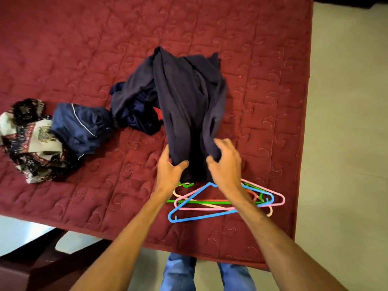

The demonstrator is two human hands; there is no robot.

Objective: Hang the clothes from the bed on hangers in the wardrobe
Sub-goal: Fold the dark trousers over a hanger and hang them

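1. Your left hand (171,166) and right hand (225,162) are both closed on the near end of the dark navy garment (189,97), with a bunch of cloth in each. They sit close together, so you seem to be hunting for an edge or opening to spread, not carrying it off.
2. The garment rises from your hands in a crumpled fold, and its far end is draped back onto the bed. It is only partly lifted, and I judge it is not yet ready for a hanger.
3. Just below your wrists lies the heap of plastic hangers (190,200), blue, pink, green and cream, tangled flat on the red quilt (63,49). That keeps one within easy reach once a hand is free.
4. To the left, touching the navy garment, is a darker blue bundle (136,114). Beyond it are a blue piece with white piping (81,127) and a patterned cloth (31,143), all waiting.
5. The wardrobe is not in view, so nothing shows as hung so far.
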